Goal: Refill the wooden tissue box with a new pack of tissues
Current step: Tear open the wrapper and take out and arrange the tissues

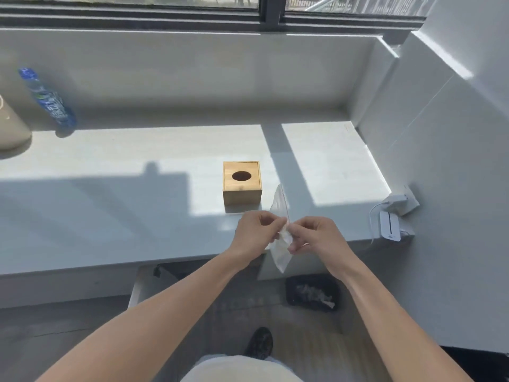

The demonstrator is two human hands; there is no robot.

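Observation:
The wooden tissue box (pixel 241 183) stands upright on the white counter (pixel 110 188), its dark oval slot facing up and nothing showing in the slot. Just in front of it, over the counter's front edge, I hold a white tissue pack (pixel 280 255) edge-on in clear wrapping. My left hand (pixel 257 234) pinches it from the left and my right hand (pixel 316 235) from the right, fingertips meeting near the pack's middle. The pack's upper corner rises beside the box's right front corner without touching it.
A blue-labelled water bottle (pixel 49 100) stands at the counter's back left, beside a beige rounded object (pixel 11 128). A black bin (pixel 312 292) with crumpled white scraps sits on the floor under the counter. White plug and charger (pixel 394 216) hang on the right wall.

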